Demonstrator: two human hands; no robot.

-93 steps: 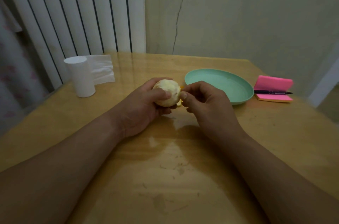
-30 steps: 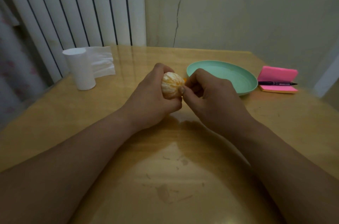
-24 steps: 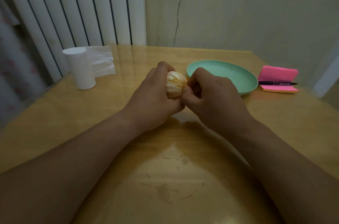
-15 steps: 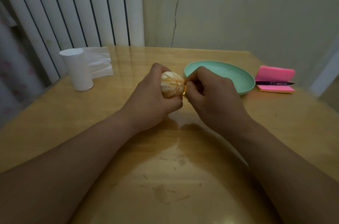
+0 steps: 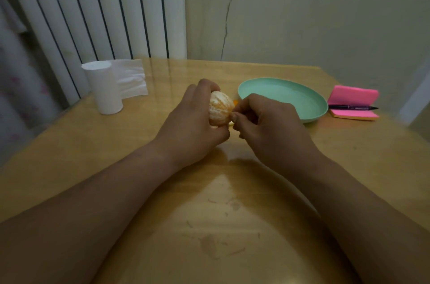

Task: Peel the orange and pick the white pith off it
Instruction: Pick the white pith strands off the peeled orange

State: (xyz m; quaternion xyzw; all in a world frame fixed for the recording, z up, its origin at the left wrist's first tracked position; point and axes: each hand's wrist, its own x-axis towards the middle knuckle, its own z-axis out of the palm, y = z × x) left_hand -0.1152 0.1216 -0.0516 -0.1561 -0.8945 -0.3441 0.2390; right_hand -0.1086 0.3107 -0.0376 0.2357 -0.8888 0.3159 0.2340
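Left hand (image 5: 190, 125) grips the peeled orange (image 5: 220, 108); right hand (image 5: 267, 125), at its 3 o'clock, pinches at its surface.

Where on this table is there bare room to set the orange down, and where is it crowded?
Bare wood: the table between left forearm and right forearm, and between the tissue roll and the left hand. The green plate looks bare too. Crowded: the right edge, where plate, pink sticky notes and pen sit close.
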